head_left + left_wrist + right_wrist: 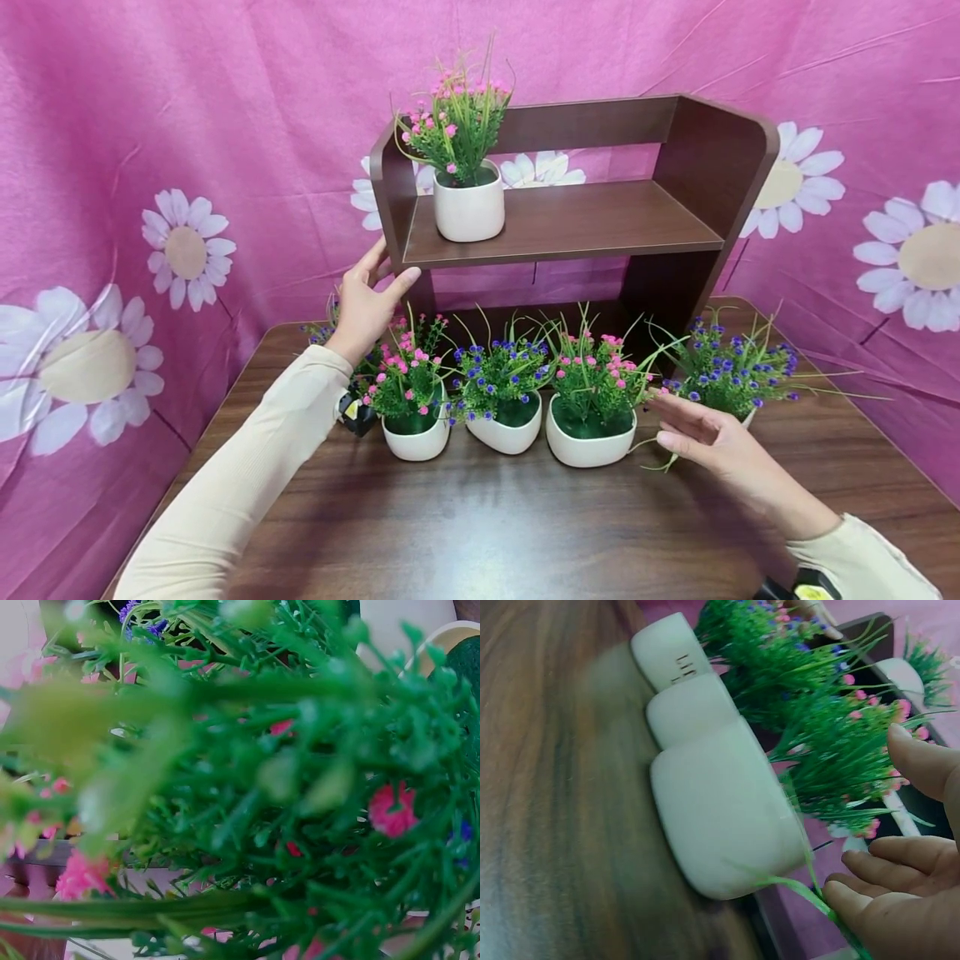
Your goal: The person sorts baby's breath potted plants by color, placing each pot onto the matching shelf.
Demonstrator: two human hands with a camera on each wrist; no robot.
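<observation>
My left hand [366,304] grips the left side of a dark brown wooden shelf [577,221], thumb across the front edge and fingers along the outer face. A white pot of pink flowers [469,204] stands at the left of the upper board. My right hand [723,450] is held with fingers extended by a blue-flowered plant [731,367] at the right of the table. In the right wrist view, a thin green blade [810,891] passes at its fingertips. Blurred foliage [247,772] fills the left wrist view and hides the left hand.
Along the shelf's front, several white pots stand in a row on the brown table [480,533], among them a left pink-flowered pot [416,442], a middle blue-flowered pot [510,429] and another pink-flowered pot [588,446]. Behind hangs a pink cloth [262,100] with large daisies.
</observation>
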